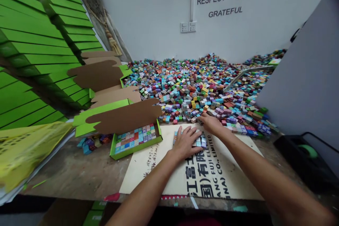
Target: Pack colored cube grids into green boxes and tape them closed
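My left hand (185,142) lies palm down with its fingers spread over a flat group of small patterned blocks (202,142), hiding most of them. The blocks rest on a printed cardboard sheet (238,169). My right hand (212,124) is at the near edge of a big heap of small colourful blocks (182,84). Its fingers are drawn together, and what they hold, if anything, is hidden. Left of my hands, an open green box (136,150) is laid with rows of the same kind of blocks, its brown lid raised.
Green boxes (50,49) are stacked at the left, near more open boxes (106,77). Yellow packaging and papers (31,152) lie at the front left. A black tape dispenser (302,159) stands at the right beside a grey panel (304,77). A white wall (153,14) closes off the back.
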### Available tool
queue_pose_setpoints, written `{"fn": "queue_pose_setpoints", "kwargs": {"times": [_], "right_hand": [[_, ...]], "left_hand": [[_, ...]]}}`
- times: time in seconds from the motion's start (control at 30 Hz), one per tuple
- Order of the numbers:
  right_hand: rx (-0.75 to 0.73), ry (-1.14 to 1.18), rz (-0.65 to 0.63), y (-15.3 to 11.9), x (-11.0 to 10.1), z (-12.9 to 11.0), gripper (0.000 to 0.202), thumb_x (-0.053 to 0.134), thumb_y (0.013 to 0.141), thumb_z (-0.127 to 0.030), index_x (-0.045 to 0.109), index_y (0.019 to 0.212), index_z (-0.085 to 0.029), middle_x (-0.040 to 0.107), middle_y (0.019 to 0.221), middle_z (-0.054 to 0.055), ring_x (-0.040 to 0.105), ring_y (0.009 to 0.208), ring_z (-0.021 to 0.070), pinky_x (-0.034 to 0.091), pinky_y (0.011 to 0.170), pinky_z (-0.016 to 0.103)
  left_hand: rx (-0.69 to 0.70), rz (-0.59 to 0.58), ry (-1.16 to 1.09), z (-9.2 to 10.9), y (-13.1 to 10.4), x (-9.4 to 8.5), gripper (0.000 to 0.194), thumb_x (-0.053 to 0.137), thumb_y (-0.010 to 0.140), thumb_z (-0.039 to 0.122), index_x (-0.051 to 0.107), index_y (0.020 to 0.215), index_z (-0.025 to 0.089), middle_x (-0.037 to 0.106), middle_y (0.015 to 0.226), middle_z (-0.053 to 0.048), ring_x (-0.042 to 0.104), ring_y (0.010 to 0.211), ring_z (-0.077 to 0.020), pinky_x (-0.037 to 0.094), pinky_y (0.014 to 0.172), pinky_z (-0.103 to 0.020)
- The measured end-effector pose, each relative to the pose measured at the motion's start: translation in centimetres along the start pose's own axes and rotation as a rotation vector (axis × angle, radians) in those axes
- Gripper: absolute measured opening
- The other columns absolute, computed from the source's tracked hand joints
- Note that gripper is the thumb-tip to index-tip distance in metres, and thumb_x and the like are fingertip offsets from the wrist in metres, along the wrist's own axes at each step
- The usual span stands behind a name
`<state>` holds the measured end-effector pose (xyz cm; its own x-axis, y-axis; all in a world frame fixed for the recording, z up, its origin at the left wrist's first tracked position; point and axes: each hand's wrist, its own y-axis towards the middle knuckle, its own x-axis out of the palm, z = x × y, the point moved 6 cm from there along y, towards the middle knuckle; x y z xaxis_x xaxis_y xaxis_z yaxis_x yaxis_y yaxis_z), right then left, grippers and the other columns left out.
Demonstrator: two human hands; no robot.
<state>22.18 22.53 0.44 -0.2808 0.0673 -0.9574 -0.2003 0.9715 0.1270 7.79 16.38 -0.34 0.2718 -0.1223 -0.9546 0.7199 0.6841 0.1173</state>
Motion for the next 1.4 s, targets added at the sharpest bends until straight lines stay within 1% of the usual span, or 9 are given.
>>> {"fn": "queue_pose_setpoints", "kwargs": {"times": [0.1,0.27,0.47,0.6,0.73,0.93,1.07,1.27,1.4], "right_hand": [[-0.025,-0.055,-0.031,-0.5,0.0,-0.5,0.026,0.047,0.08,-0.01,0.064,0.097,-0.02,0.06,0.1,0.008,0.061,0.077,0.0176,0.04,0.064,0.025],[-0.017,-0.08,-0.031,-0.7,0.1,-0.7,0.016,0.052,0.081,-0.022,0.06,0.095,-0.021,0.061,0.098,0.007,0.059,0.08,0.0186,0.036,0.063,0.024],[0.032,-0.043,0.005,-0.6,-0.1,-0.7,0.014,0.051,0.078,-0.019,0.06,0.089,-0.021,0.066,0.086,0.004,0.058,0.075,0.0169,0.033,0.06,0.023],[0.026,0.028,-0.011,-3.4,0.1,0.3,0.022,0.052,0.077,-0.021,0.059,0.098,-0.022,0.067,0.09,0.004,0.06,0.076,0.0181,0.035,0.061,0.024],[-0.022,0.133,-0.044,-5.2,1.3,0.8,0.032,0.05,0.077,-0.015,0.058,0.107,-0.02,0.065,0.105,0.006,0.06,0.091,0.0191,0.041,0.074,0.025],[-0.061,0.24,-0.026,-5.3,1.7,0.0,0.037,0.048,0.075,-0.01,0.059,0.109,-0.018,0.064,0.11,0.007,0.058,0.098,0.0198,0.042,0.082,0.028],[-0.063,0.271,0.005,-5.5,1.4,-0.5,0.039,0.045,0.073,-0.006,0.058,0.108,-0.017,0.065,0.103,0.007,0.058,0.094,0.0212,0.042,0.08,0.03],[-0.05,0.349,0.058,-5.9,1.7,1.0,0.041,0.047,0.073,-0.008,0.057,0.111,-0.017,0.063,0.109,0.008,0.059,0.095,0.0194,0.045,0.08,0.029],[-0.041,0.382,0.089,-5.9,2.0,1.5,0.035,0.05,0.073,-0.011,0.061,0.105,-0.018,0.065,0.103,0.008,0.06,0.093,0.0204,0.046,0.081,0.032]], "left_hand": [[0.008,0.006,0.004,0.1,0.0,0.0,0.058,0.057,0.078,0.058,0.043,0.13,0.034,0.038,0.142,-0.002,0.027,0.133,-0.0305,0.01,0.109,-0.06],[0.009,0.013,0.005,0.1,0.1,0.0,0.058,0.058,0.078,0.057,0.044,0.129,0.034,0.039,0.142,-0.003,0.027,0.133,-0.0305,0.009,0.109,-0.059],[-0.008,0.039,-0.009,0.1,0.0,0.0,0.057,0.057,0.077,0.06,0.048,0.126,0.033,0.041,0.14,-0.003,0.029,0.131,-0.0312,0.01,0.109,-0.059],[0.004,0.063,-0.017,0.3,0.0,0.1,0.057,0.056,0.078,0.061,0.047,0.126,0.033,0.042,0.139,-0.003,0.029,0.131,-0.0304,0.01,0.109,-0.059],[-0.002,0.075,-0.012,0.2,-0.1,0.1,0.059,0.056,0.077,0.061,0.046,0.128,0.033,0.041,0.14,-0.003,0.029,0.132,-0.031,0.01,0.109,-0.06],[0.02,0.054,-0.005,0.4,-0.2,0.0,0.06,0.057,0.076,0.06,0.046,0.128,0.032,0.04,0.141,-0.004,0.028,0.132,-0.0311,0.009,0.109,-0.058],[0.008,0.058,0.003,0.3,-0.3,-0.2,0.062,0.057,0.077,0.059,0.043,0.13,0.03,0.039,0.142,-0.005,0.027,0.132,-0.0315,0.009,0.109,-0.059],[0.016,0.007,0.014,0.4,0.2,0.0,0.066,0.057,0.075,0.062,0.042,0.131,0.031,0.036,0.144,-0.006,0.024,0.134,-0.0342,0.01,0.106,-0.063],[0.047,-0.006,-0.017,0.9,1.2,0.2,0.068,0.058,0.073,0.064,0.043,0.13,0.029,0.04,0.141,-0.006,0.027,0.133,-0.0322,0.012,0.108,-0.061]]}}
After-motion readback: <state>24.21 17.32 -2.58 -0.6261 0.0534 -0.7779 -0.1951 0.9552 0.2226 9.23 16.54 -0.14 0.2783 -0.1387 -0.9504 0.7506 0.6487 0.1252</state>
